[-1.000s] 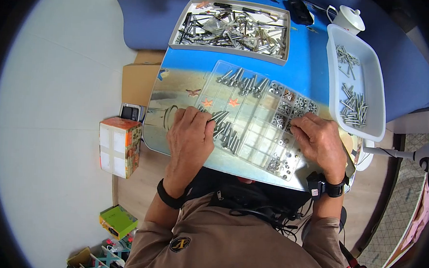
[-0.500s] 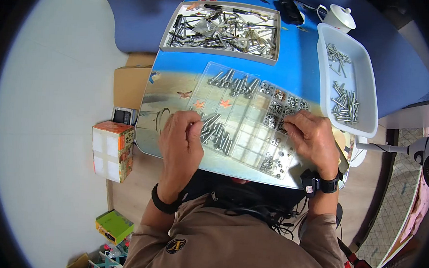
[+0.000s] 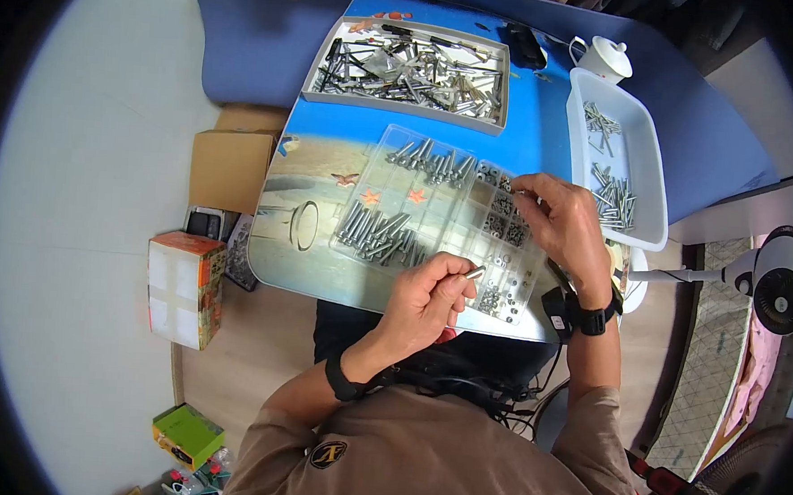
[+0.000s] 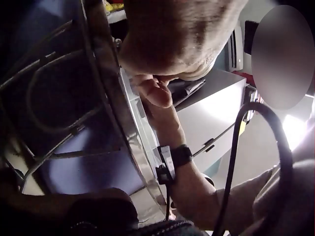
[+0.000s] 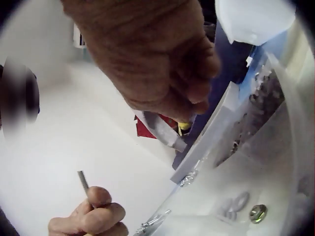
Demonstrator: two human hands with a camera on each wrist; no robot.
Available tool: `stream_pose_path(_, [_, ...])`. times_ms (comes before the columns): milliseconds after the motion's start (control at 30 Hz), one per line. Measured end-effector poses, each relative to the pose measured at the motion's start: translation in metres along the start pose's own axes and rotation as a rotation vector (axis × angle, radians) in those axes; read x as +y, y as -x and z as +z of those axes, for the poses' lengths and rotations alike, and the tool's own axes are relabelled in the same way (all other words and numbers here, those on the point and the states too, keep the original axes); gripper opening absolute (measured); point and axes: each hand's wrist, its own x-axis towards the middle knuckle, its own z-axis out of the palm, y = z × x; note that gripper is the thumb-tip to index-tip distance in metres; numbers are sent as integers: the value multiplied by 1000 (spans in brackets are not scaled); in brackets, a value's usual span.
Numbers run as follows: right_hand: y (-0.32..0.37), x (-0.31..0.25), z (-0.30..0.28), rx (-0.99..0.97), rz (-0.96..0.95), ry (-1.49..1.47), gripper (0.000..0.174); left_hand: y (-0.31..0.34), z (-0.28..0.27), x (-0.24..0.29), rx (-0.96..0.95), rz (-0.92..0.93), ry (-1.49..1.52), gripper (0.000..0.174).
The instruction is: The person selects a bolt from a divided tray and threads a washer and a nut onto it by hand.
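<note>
My left hand has come in front of the clear compartment case and pinches a bolt between thumb and fingers. In the right wrist view the threaded end of that bolt sticks up from the fingers. Over the far small compartments reaches my right hand, its thumb and fingers close together near the nuts; I cannot tell whether it pinches one. Two groups of bolts, a near one and a far one, lie in the case's long compartments.
A shallow box of mixed screws and metal parts stands behind the case. To the right are a white tub with bolts and a lidded white cup. A glass lies near the table's left edge.
My left hand has left the near bolts and moved right with a bolt in its fingers. My right hand has shifted from one nut compartment toward the far ones.
</note>
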Motion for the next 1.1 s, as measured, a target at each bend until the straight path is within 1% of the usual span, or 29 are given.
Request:
stream_pose_path(67, [-9,9,7,-23,-13,20,15,-2,2,-6,-6,22,10,14])
stream_pose_path(167, [-18,17,17,-72,-38,74,18,2,4,-8,27,193,-144,13])
stream_pose_path(200, [-21,18,20,-99,-53,108,20,3,4,-9,29,196,-136,13])
stream_pose_path(300, [-27,21,24,-159,-94,184,22,2,3,-10,17,380,-228,9])
stream_pose_path(400, [-29,23,25,-189,-131,198,21,0,-1,-14,16,395,-209,10])
stream_pose_path(533, [-30,21,27,-197,-121,166,21,-2,-4,-17,10,369,-166,11])
stream_pose_path(633, [-32,17,29,-208,-108,140,19,-3,-7,-19,5,415,-200,12])
stream_pose_path(700, [-33,13,28,-231,-76,146,16,-4,-6,-17,28,446,-198,7])
stream_pose_path(833, [-34,16,31,-239,-63,151,11,-6,-6,-19,36,489,-199,6])
stream_pose_path(933, [-35,21,33,-205,-76,129,11,-5,-7,-19,17,464,-179,6])
stream_pose_path(1033, [-33,21,33,-208,-47,117,13,-5,-7,-19,25,473,-188,6])
stream_pose_path(1100, [-31,20,34,-157,7,60,15,-6,-6,-20,35,481,-182,7])
